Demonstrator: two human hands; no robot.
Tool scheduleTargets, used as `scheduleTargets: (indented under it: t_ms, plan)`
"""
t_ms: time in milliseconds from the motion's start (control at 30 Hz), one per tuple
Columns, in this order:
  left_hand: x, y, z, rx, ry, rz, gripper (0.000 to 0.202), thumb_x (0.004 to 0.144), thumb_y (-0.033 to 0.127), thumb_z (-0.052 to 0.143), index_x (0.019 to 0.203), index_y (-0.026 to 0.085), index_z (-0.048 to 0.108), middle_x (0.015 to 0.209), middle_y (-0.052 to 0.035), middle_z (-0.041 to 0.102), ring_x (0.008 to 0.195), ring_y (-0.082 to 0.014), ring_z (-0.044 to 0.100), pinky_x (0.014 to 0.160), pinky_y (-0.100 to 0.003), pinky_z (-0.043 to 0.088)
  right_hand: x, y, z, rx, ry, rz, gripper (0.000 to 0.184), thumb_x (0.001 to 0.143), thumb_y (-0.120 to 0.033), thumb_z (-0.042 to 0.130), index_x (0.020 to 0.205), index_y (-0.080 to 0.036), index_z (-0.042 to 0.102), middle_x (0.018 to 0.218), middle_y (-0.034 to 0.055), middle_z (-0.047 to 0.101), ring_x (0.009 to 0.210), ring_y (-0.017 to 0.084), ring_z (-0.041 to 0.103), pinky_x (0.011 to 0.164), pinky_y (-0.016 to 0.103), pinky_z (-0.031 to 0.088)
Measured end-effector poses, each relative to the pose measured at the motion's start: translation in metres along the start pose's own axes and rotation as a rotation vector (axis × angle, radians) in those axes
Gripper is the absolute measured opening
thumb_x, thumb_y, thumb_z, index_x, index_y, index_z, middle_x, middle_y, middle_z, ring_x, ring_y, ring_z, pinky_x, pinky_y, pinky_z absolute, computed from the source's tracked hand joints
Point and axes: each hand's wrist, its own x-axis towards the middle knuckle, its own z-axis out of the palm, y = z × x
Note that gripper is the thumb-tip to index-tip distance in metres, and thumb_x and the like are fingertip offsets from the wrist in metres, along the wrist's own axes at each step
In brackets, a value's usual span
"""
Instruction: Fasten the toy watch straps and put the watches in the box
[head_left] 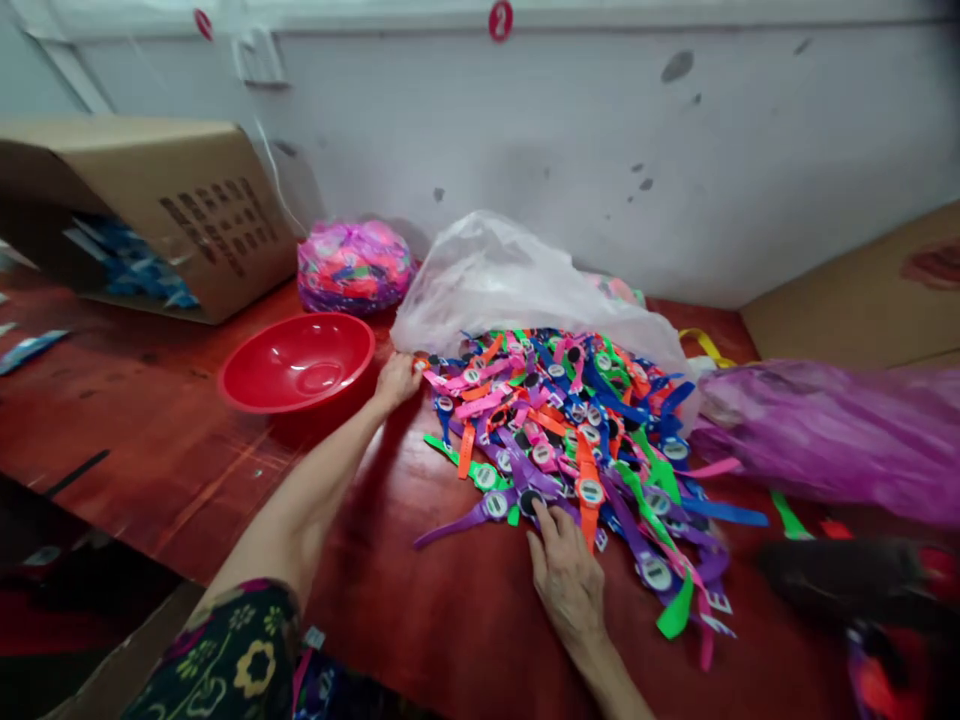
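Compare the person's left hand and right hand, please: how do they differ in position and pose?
The left hand reaches farther, to the pile's far-left edge beside the red plastic basin; the right hand lies nearer, on the pile's near side. The left hand's shape is blurred, while the right hand's fingers are visibly spread. Both hands are bare and touch the pile of plastic toy watches.
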Motion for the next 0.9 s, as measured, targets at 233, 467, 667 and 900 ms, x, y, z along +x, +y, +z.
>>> scheduleTargets:
  t_ms: [233,467,667,900]
  plan:
    - [0.007,0.005,0.018,-0.038,-0.093,0.078,0.033,0.083,0.028,0.04,0.107,0.01,0.053,0.103,-0.0147,0.059,0.097,-0.0234,0.054,0.084,-0.033,0.041,0.004,-0.001,-0.01,0.137,-0.072,0.066,0.034,0.086,-0.028,0.046,0.119,-0.018,0.052,0.105,0.008,0.057,0.093,0.019,0.055,0.072,0.027,0.046]
    - [-0.093,-0.002,-0.003,-0.051,-0.055,0.156,0.026,0.083,0.027,0.041,0.101,0.013,0.054,0.1,-0.0114,0.058,0.096,-0.0207,0.052,0.085,-0.032,0.043,0.006,-0.016,-0.026,0.269,0.125,-0.076,0.018,0.087,-0.018,0.046,0.095,-0.018,0.061,0.087,0.005,0.06,0.082,0.016,0.051,0.075,0.031,0.035]
    - [-0.233,-0.027,-0.01,-0.075,0.047,0.203,0.032,0.086,0.033,0.037,0.106,0.014,0.052,0.108,-0.0113,0.057,0.105,-0.023,0.051,0.09,-0.038,0.044,0.049,-0.065,-0.037,0.02,-0.222,-0.111,0.017,0.087,-0.017,0.043,0.091,-0.021,0.06,0.083,0.0048,0.06,0.078,0.02,0.047,0.065,0.034,0.027]
    - [-0.391,-0.036,-0.004,0.073,0.231,0.201,0.045,0.084,0.035,0.04,0.122,0.011,0.044,0.123,-0.0137,0.052,0.121,-0.0269,0.041,0.095,-0.042,0.042,0.073,-0.069,-0.033,-0.026,-0.454,-0.231,0.022,0.088,-0.017,0.04,0.087,-0.02,0.062,0.09,0.0061,0.06,0.088,0.024,0.048,0.069,0.035,0.03]
